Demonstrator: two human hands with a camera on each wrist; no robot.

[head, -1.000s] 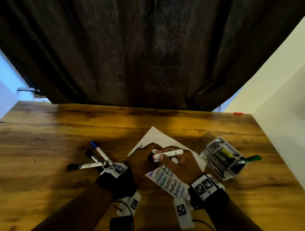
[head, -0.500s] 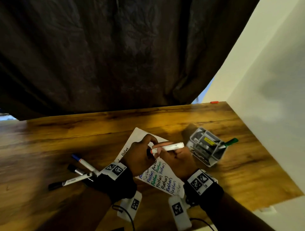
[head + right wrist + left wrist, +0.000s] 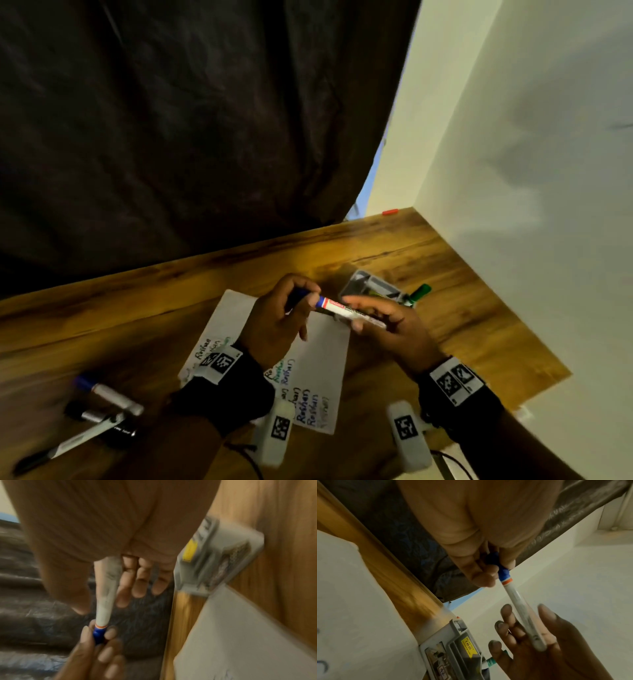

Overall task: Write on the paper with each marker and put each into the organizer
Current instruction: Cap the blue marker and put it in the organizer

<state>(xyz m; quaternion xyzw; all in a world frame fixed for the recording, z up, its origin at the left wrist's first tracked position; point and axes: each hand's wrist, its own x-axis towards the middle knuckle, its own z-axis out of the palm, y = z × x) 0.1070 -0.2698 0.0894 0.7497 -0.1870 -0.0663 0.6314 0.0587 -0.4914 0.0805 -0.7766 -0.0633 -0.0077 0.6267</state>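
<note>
My left hand (image 3: 274,322) pinches the blue cap (image 3: 498,566) and my right hand (image 3: 394,329) curls round the white body of the marker (image 3: 346,310), up over the paper (image 3: 318,346); it looks light, hard and smooth, so I hold its middle.

This is looking like a room in a home: a wooden table (image 3: 394,253) is sitting in a corner against a plain pale wall (image 3: 531,137), and a dark patterned curtain (image 3: 188,120) is hanging behind it.
</note>
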